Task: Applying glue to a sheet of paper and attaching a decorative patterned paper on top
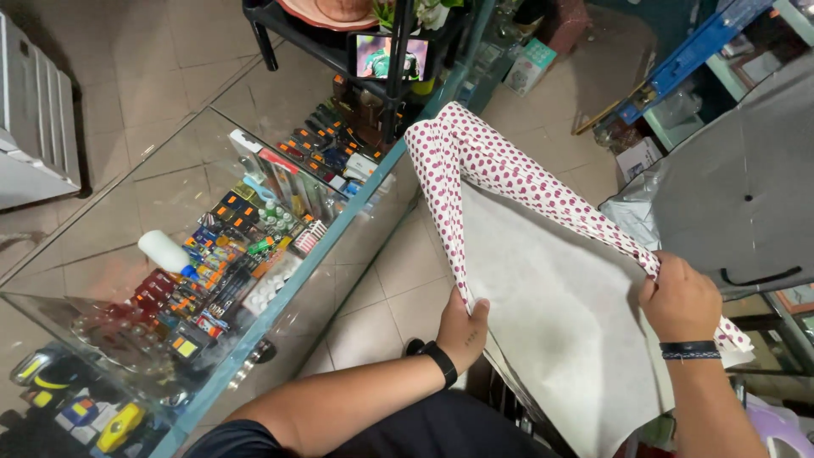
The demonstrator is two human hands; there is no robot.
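Observation:
A large sheet of wrapping paper [543, 280], white on the inside and white with magenta dots on the outside, is stretched out in front of me. Its far edges are folded over so the dotted side [475, 157] shows. My left hand [462, 331], with a black band on the wrist, pinches the near left edge of the sheet. My right hand [678, 297], with a dark bracelet, grips the dotted right edge. The sheet hangs in the air between them over the tiled floor.
A glass display counter [170, 212] full of small coloured items and a white bottle [164, 251] stands to my left. A black stand with a phone screen [390, 56] is beyond it. A grey bag [746, 178] lies at right, shelves behind.

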